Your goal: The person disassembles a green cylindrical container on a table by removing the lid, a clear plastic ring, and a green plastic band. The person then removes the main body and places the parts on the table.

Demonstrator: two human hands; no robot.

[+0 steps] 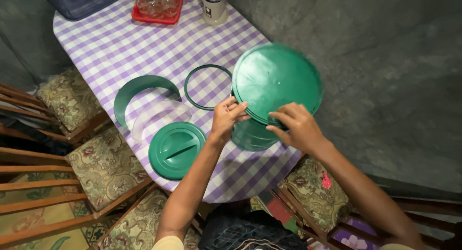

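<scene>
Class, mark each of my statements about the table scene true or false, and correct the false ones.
1. Both hands, left and right, hold the big green disc. True.
2. The green ring lies on the disc. False: it lies on the checked cloth, beside the disc.
3. A green lid with a bar handle lies near the table edge. True.
4. The tray of glasses is blue. False: it is red.
5. The curved green strip stands in the left hand. False: it lies untouched on the cloth.

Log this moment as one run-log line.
left hand: gripping edge of green round lid | right hand: on lid rim | lid: tilted over green container | table: green ring, second lid
</scene>
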